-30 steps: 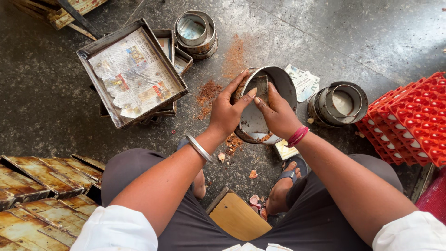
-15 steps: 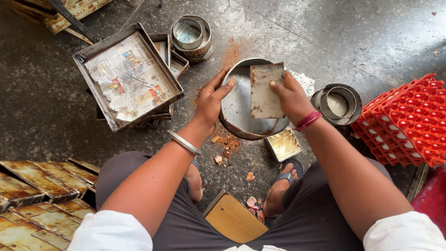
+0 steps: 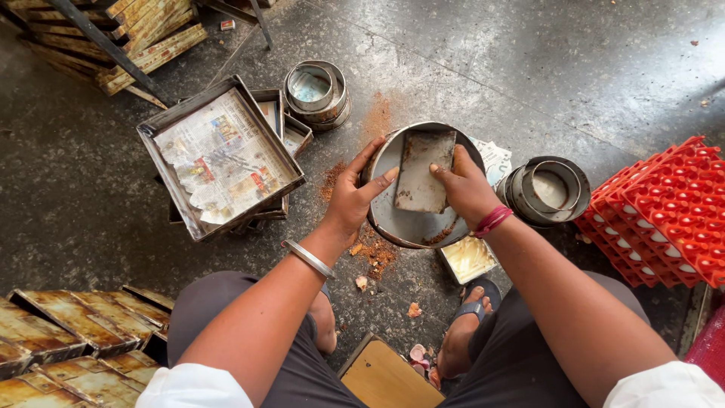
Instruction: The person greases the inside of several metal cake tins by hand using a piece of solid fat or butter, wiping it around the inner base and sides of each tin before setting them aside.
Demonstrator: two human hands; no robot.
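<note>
My left hand (image 3: 355, 198) grips the left rim of a round metal baking pan (image 3: 400, 223), holding it tilted towards me above the floor. My right hand (image 3: 468, 189) presses a flat rectangular metal scraper (image 3: 424, 170) against the pan's inside. Brown crumbs (image 3: 445, 234) lie in the pan's lower part, and more brown crumbs (image 3: 374, 253) are scattered on the dark floor under it. A silver bangle is on my left wrist and a red thread on my right.
A square tray lined with newspaper (image 3: 219, 159) rests on stacked tins at left. Stacks of round pans stand at the top (image 3: 317, 94) and right (image 3: 547, 189). Red egg crates (image 3: 664, 215) are far right, rusty loaf tins (image 3: 68, 340) lower left, a small tin of yellow fat (image 3: 468, 258) by my foot.
The pan has tipped further towards me, showing more of its inside. The scraper has slid from the upper right of the pan to its middle.
</note>
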